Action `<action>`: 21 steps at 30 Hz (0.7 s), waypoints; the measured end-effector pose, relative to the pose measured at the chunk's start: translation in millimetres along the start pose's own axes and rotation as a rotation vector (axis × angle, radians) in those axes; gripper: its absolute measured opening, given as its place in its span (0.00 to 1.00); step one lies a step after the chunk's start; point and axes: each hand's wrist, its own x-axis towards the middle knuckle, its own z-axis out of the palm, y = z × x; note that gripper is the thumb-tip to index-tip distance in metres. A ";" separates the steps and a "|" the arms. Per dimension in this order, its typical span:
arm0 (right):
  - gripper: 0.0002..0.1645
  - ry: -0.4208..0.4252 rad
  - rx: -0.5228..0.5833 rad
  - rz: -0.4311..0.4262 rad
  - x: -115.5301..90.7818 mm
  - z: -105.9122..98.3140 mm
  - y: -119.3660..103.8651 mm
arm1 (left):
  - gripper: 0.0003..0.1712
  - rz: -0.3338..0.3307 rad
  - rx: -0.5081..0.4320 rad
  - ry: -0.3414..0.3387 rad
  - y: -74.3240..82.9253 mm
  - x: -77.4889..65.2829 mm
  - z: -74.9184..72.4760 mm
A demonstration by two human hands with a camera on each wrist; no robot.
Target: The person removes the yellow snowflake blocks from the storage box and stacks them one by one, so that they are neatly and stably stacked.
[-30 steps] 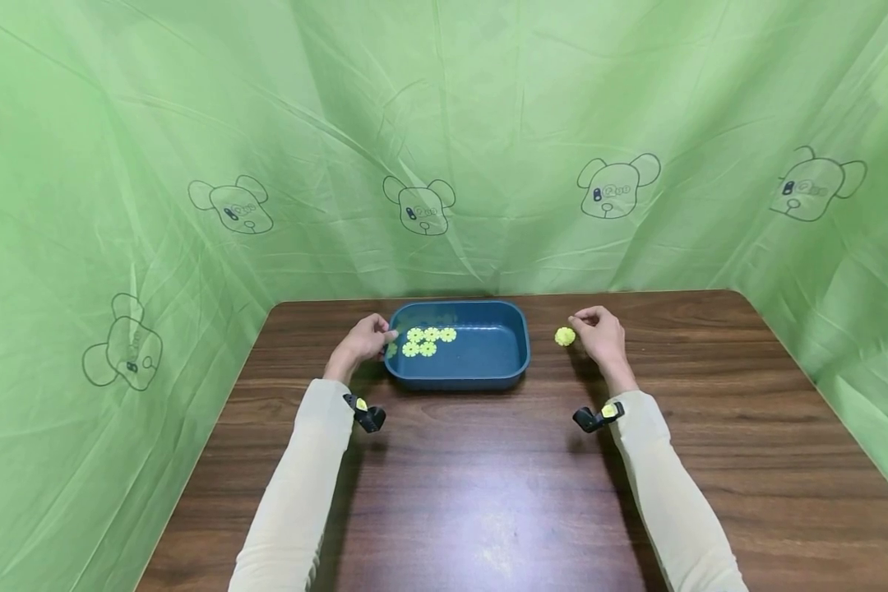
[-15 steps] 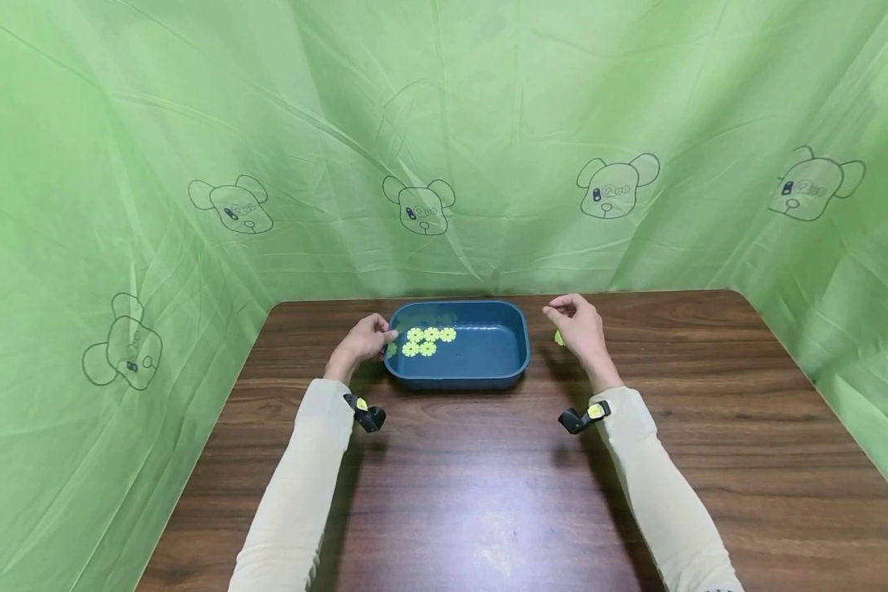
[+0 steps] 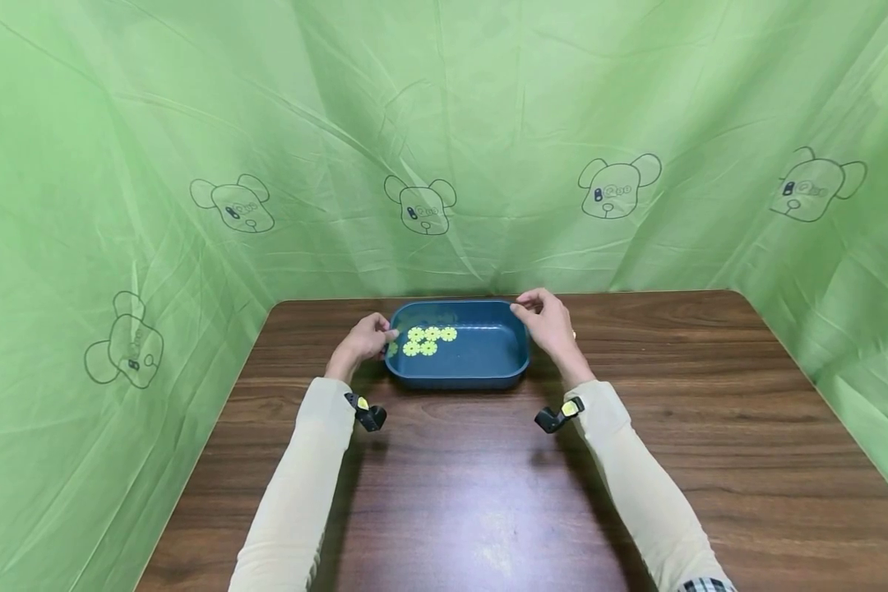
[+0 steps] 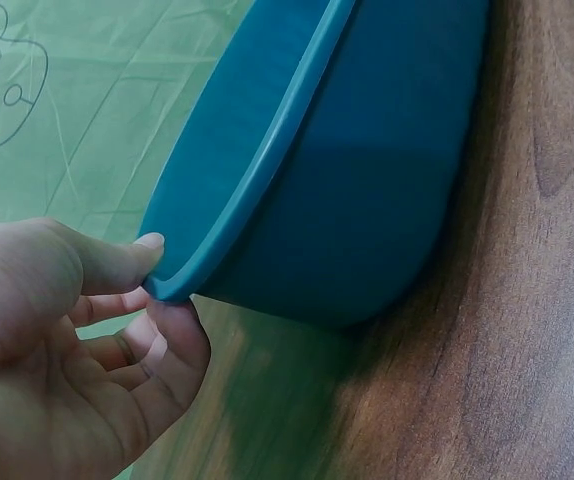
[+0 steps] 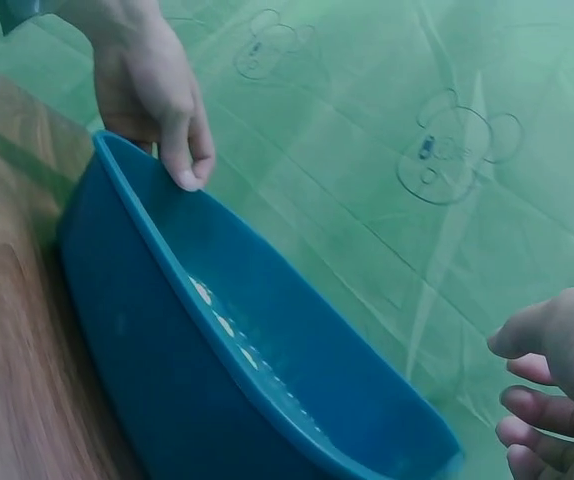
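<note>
A blue rectangular plastic basin [image 3: 481, 382] stands on the table, with several yellow flower-shaped pieces [image 3: 429, 349] on its floor toward the left. My left hand [image 3: 363, 339] pinches the left end of its rim. In the left wrist view the thumb [image 4: 127, 262] lies inside the rim and the fingers curl beneath it outside. At the opposite end, my right hand [image 3: 549, 326] overlaps the basin's right back corner in the head view. The right wrist view shows this hand [image 5: 562, 370] apart from the basin, fingers loosely bent and holding nothing.
A brown wood-grain table [image 3: 444, 477] carries the basin near its back edge. Green cloth [image 3: 518, 123] with printed bear heads hangs behind and at both sides. A small yellow bit [image 3: 573, 335] peeks out right of my right hand.
My right hand has moved left from beside the yellow flower-like piece on the table to the basin's right end, now mostly hiding that piece. My left hand and the basin stay put.
</note>
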 end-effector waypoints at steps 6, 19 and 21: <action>0.14 -0.040 -0.006 -0.002 0.5 15.9 -6.5 | 0.11 0.008 0.016 0.005 -0.3 1.1 0.7; 0.13 -0.121 -0.004 -0.061 -6.3 50.1 -10.7 | 0.11 0.002 0.013 0.003 0.4 -2.3 1.3; 0.13 -0.134 -0.003 -0.065 -6.2 54.5 -9.8 | 0.11 0.002 0.014 0.004 0.1 -2.2 1.3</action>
